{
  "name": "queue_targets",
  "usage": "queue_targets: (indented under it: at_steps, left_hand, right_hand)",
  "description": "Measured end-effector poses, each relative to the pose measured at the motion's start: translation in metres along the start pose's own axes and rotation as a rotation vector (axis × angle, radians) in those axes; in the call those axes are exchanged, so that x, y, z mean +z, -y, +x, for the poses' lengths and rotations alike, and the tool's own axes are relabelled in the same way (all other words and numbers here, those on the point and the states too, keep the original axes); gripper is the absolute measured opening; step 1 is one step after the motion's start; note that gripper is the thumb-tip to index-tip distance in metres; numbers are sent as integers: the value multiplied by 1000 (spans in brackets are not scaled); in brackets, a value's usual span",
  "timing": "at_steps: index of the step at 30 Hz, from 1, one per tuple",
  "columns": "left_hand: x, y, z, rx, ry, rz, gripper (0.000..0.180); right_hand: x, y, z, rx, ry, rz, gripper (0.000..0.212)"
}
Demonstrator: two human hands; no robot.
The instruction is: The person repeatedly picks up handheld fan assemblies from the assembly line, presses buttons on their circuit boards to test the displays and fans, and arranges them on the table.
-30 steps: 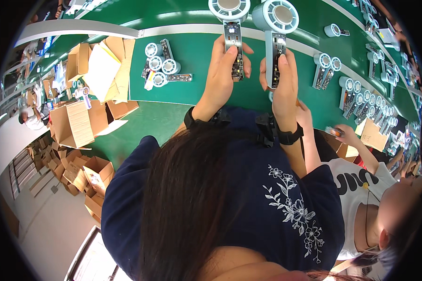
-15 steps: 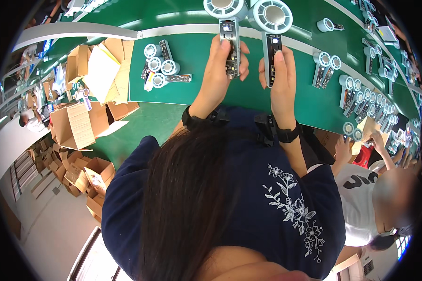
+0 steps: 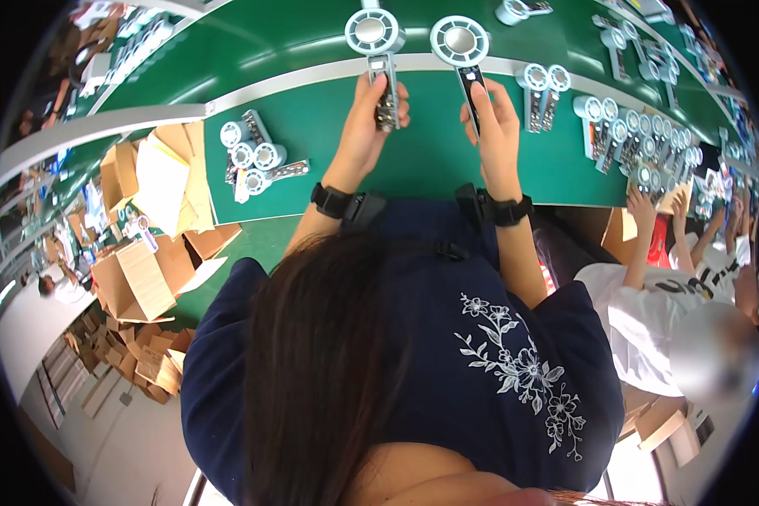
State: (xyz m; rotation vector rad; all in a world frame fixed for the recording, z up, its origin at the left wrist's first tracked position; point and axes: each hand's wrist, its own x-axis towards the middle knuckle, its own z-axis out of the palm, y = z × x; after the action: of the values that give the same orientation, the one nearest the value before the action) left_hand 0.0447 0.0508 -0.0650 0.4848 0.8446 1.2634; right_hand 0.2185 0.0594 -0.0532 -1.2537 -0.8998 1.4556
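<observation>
My left hand is closed round the handle of a pale-blue handheld fan, thumb on its front. The round head points away from me, and the uncovered handle shows a circuit board with small parts. A second such fan is in my right hand, its handle gripped between thumb and fingers, a dark board showing along it. Both fans are side by side and apart, over the green table. I cannot tell whether they touch it. Straps with black devices sit on both wrists.
At left on the table lies a small pile of open-handled fans. To the right stand a pair of fans and a dense row of several more. A co-worker's hand reaches that row. Cardboard boxes are at left.
The view has shifted. Both fans look smaller and their heads sit farther apart. The co-worker's hand, earlier holding fans at the table's near edge, is now by the row.
</observation>
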Motion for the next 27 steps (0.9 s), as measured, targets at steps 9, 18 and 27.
queue_targets:
  at_steps: [9,18,27]
  left_hand:
    - [1,111,88,-264,39,182,26]
    - [35,203,108,-353,1,242,30]
    - [58,240,107,-453,62,225,40]
  right_hand:
    - [-85,-80,46,136,-363,133,27]
    - [-158,-83,28,141,-526,133,23]
    - [-248,-94,31,220,-606,28,24]
